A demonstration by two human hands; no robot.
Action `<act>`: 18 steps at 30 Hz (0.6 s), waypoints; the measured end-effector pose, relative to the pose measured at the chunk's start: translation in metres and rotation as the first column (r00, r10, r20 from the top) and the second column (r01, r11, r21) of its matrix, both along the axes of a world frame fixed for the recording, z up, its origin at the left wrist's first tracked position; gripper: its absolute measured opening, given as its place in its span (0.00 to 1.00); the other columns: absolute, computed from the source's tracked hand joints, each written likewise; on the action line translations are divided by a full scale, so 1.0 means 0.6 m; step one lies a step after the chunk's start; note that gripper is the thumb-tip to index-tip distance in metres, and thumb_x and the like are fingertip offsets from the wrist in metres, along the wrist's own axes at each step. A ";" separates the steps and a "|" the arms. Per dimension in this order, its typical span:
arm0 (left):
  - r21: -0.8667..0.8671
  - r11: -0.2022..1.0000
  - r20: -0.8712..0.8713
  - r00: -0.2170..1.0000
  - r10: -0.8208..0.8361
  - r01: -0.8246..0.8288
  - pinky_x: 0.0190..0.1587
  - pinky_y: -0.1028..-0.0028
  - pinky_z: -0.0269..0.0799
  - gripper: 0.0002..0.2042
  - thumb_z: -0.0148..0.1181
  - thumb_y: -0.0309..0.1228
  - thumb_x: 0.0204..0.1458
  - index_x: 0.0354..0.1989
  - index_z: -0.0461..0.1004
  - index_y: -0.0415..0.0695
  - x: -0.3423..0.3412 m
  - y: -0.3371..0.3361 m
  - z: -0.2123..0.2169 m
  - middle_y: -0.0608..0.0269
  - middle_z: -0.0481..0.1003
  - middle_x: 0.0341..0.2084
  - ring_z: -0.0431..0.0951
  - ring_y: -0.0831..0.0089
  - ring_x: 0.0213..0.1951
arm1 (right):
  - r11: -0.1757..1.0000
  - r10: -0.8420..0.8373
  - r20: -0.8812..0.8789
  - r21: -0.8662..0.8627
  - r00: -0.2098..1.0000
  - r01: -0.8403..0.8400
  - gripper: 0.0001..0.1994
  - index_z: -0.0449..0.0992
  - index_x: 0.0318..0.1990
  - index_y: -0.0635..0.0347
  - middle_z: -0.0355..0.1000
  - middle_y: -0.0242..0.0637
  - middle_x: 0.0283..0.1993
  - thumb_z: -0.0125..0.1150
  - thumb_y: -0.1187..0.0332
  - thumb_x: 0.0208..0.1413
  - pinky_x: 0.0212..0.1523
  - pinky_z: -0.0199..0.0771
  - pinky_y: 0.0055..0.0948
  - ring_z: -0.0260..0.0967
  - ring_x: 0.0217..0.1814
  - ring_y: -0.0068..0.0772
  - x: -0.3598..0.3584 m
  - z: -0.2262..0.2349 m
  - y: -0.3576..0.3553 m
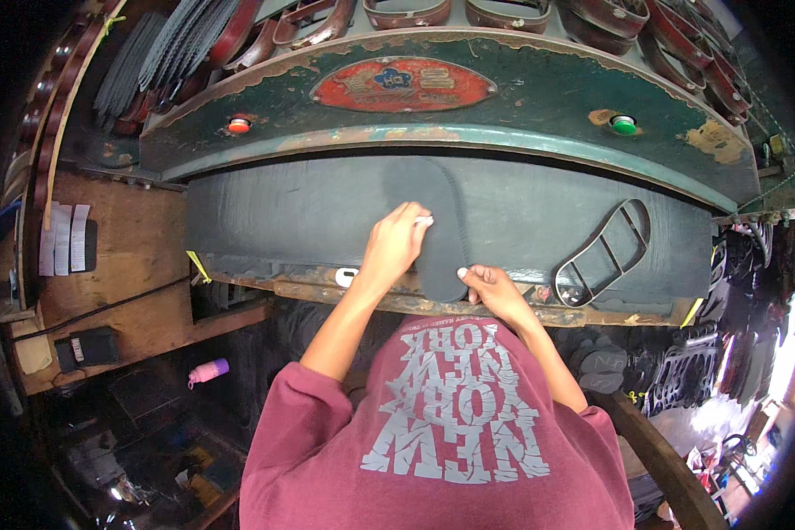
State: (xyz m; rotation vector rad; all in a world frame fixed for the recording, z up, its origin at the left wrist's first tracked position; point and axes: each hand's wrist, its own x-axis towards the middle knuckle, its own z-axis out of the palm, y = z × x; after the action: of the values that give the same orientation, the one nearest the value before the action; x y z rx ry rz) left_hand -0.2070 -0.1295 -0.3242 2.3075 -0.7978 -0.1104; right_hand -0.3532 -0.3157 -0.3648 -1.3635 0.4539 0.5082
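A dark grey shoe sole [439, 252] lies lengthwise across the middle of the black cutting board [274, 208], its near end at the board's front edge. Over its left side, my left hand [396, 240] is closed, pinching a small white piece [424, 220] that looks like chalk. My right hand [493, 291] grips the sole's near right edge, thumb on top and fingers curled below. To the right, a sole-shaped metal cutting die [602, 252] with crossbars rests on the board.
Behind the board stands a green machine beam [539, 106] with a red button [238, 126] and a green button [624, 125]. More cutting dies [406, 12] line its top. A white oval object [347, 277] sits at the front edge. A bottle [208, 371] is at lower left.
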 end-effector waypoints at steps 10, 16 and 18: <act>0.168 0.986 -0.012 1.000 -0.016 0.017 0.39 0.52 0.75 0.03 0.59 0.24 0.58 0.35 0.74 0.37 -0.026 -0.019 0.017 0.46 0.78 0.31 0.80 0.44 0.36 | 0.994 0.055 0.006 0.092 0.998 -0.056 0.20 0.78 0.32 0.57 0.68 0.24 0.21 0.61 0.49 0.67 0.27 0.58 0.20 0.60 0.24 0.14 0.002 -0.031 -0.013; 0.130 0.988 0.038 0.996 0.083 -0.088 0.39 0.53 0.76 0.03 0.60 0.24 0.57 0.35 0.74 0.37 -0.030 -0.042 0.014 0.45 0.79 0.31 0.81 0.44 0.37 | 0.994 0.063 0.045 0.089 0.997 -0.066 0.20 0.76 0.30 0.56 0.68 0.23 0.21 0.61 0.50 0.67 0.27 0.58 0.21 0.60 0.24 0.14 0.000 -0.037 -0.011; 0.224 0.972 -0.041 0.995 0.085 -0.074 0.39 0.53 0.76 0.03 0.60 0.24 0.57 0.36 0.74 0.37 -0.045 -0.028 0.030 0.45 0.79 0.32 0.81 0.44 0.37 | 0.994 0.065 0.030 0.086 0.997 -0.067 0.20 0.75 0.29 0.56 0.68 0.24 0.21 0.61 0.51 0.67 0.27 0.58 0.21 0.60 0.24 0.14 0.001 -0.038 -0.014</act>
State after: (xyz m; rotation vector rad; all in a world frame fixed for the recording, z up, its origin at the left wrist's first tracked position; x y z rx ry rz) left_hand -0.2342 -0.1460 -0.3061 2.5333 -0.6957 -0.2321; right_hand -0.3524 -0.3241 -0.3875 -1.3037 0.3611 0.5568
